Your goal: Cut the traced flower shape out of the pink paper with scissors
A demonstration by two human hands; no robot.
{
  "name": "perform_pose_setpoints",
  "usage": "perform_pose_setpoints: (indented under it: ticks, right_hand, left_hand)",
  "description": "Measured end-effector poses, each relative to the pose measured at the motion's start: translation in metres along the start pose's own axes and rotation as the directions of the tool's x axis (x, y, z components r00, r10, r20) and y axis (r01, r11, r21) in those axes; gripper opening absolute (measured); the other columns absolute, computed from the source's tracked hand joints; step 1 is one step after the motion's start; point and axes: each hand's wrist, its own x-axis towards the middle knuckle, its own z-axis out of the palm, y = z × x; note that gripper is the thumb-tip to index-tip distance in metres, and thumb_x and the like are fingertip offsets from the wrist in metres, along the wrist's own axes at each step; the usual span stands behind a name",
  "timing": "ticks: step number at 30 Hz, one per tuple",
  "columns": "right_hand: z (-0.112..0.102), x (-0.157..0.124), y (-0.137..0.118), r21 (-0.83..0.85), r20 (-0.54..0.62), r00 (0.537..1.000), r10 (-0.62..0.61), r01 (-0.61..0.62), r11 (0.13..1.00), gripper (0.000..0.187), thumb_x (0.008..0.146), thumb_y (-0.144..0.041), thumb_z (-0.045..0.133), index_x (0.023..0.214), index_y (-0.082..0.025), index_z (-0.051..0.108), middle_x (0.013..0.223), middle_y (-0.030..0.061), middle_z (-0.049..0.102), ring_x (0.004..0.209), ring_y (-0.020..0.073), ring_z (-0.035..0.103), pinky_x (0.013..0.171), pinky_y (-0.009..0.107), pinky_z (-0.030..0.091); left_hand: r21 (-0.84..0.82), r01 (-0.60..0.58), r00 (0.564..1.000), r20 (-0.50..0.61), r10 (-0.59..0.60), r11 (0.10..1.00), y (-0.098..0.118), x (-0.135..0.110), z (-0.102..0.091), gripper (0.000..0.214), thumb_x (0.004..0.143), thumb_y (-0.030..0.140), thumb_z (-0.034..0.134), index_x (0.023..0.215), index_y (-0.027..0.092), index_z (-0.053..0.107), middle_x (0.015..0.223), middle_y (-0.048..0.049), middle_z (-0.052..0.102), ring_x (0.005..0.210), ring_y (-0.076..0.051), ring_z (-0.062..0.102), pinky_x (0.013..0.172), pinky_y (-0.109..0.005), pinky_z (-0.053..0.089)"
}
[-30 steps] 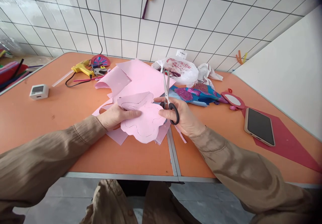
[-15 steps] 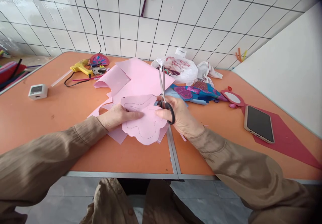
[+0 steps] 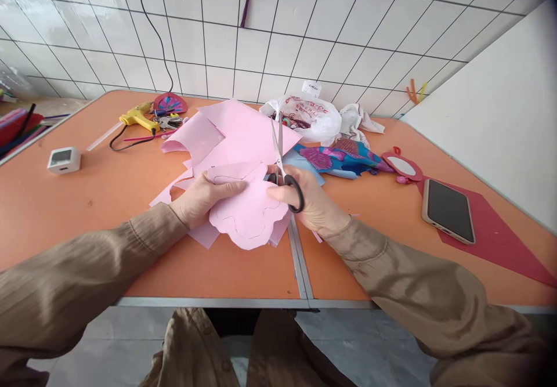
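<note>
A wavy-edged pink paper cutout [image 3: 249, 219] with drawn pencil lines is held over the table. My left hand [image 3: 204, 198] pinches its left side, thumb on top. My right hand [image 3: 315, 201] has its fingers through the black handles of a pair of scissors [image 3: 279, 158], whose slightly parted blades point away from me. The right thumb also lies against the cutout's right edge. Behind the cutout a large pink sheet [image 3: 243, 129] lies on the table, with pink scraps [image 3: 167, 187] beside it.
The orange table [image 3: 100, 213] also bears a yellow glue gun [image 3: 141, 117], a small white device [image 3: 64, 161], a white plastic bag [image 3: 324, 120], blue patterned fabric [image 3: 335, 158], a small oval mirror [image 3: 401, 166] and a phone [image 3: 449, 210] on red paper [image 3: 496, 236].
The scissors' blades have tilted slightly to the left and spread a little. Both hands and the cutout stay almost where they were; the whole view has shifted a bit.
</note>
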Motion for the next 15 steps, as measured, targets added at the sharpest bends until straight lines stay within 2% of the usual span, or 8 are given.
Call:
perform_pose_setpoints:
  ticks: [2, 4, 7, 9, 11, 15]
  right_hand:
    - [-0.003, 0.003, 0.001, 0.047, 0.011, 0.999, -0.047, 0.047, 0.998, 0.042, 0.067, -0.045, 0.084, 0.096, -0.018, 0.070, 0.070, -0.0015, 0.063, 0.063, 0.0128, 0.056, 0.056, 0.026, 0.045]
    - [-0.006, 0.007, 0.005, 0.044, -0.041, 0.995, -0.096, 0.098, 0.994, 0.045, 0.075, -0.055, 0.076, 0.102, -0.019, 0.069, 0.069, -0.0014, 0.063, 0.059, 0.0126, 0.054, 0.054, 0.026, 0.043]
    - [-0.008, 0.014, 0.017, -0.094, -0.137, 0.975, -0.177, 0.165, 0.982, 0.036, 0.077, -0.054, 0.075, 0.090, -0.021, 0.069, 0.072, -0.0009, 0.064, 0.062, 0.0137, 0.054, 0.058, 0.029, 0.045]
    - [-0.008, 0.016, 0.026, -0.174, -0.076, 0.962, -0.261, 0.245, 0.954, 0.030, 0.074, -0.047, 0.078, 0.089, -0.023, 0.070, 0.087, 0.0024, 0.069, 0.077, 0.0191, 0.061, 0.070, 0.034, 0.051]
    - [-0.009, 0.015, 0.032, -0.155, -0.005, 0.954, -0.298, 0.294, 0.943, 0.030, 0.076, -0.052, 0.076, 0.090, -0.025, 0.071, 0.088, 0.0038, 0.070, 0.085, 0.0237, 0.063, 0.075, 0.039, 0.053]
    - [-0.015, 0.009, 0.038, -0.159, 0.051, 0.952, -0.301, 0.305, 0.939, 0.046, 0.073, -0.069, 0.073, 0.092, -0.028, 0.071, 0.081, 0.0053, 0.069, 0.078, 0.0260, 0.063, 0.062, 0.039, 0.055]
  left_hand:
    - [-0.048, 0.031, 0.999, -0.039, -0.033, 0.998, 0.003, -0.002, 0.005, 0.033, 0.071, 0.025, 0.087, 0.100, 0.012, 0.077, 0.097, -0.0139, 0.080, 0.083, -0.027, 0.076, 0.071, -0.034, 0.062]
    - [-0.083, 0.054, 0.995, -0.078, -0.060, 0.995, 0.007, -0.004, 0.011, 0.031, 0.070, 0.023, 0.087, 0.096, 0.010, 0.076, 0.092, -0.0138, 0.080, 0.075, -0.024, 0.075, 0.067, -0.033, 0.061]
    - [-0.130, 0.049, 0.992, -0.110, -0.063, 0.990, 0.009, -0.007, 0.019, 0.034, 0.068, 0.024, 0.088, 0.096, 0.009, 0.075, 0.091, -0.0149, 0.080, 0.076, -0.027, 0.075, 0.065, -0.034, 0.060]
    - [-0.150, 0.013, 0.988, -0.153, -0.036, 0.989, 0.008, -0.005, 0.024, 0.037, 0.067, 0.026, 0.089, 0.096, 0.009, 0.074, 0.091, -0.0148, 0.079, 0.079, -0.029, 0.076, 0.063, -0.034, 0.060]
    - [-0.152, -0.033, 0.980, -0.198, 0.002, 0.988, 0.006, -0.002, 0.027, 0.037, 0.066, 0.028, 0.090, 0.093, 0.010, 0.074, 0.091, -0.0146, 0.079, 0.082, -0.030, 0.076, 0.063, -0.034, 0.060]
    - [-0.129, -0.078, 0.974, -0.222, 0.048, 0.989, 0.004, 0.007, 0.029, 0.037, 0.064, 0.034, 0.090, 0.084, 0.009, 0.071, 0.092, -0.0165, 0.079, 0.086, -0.032, 0.075, 0.067, -0.036, 0.060]
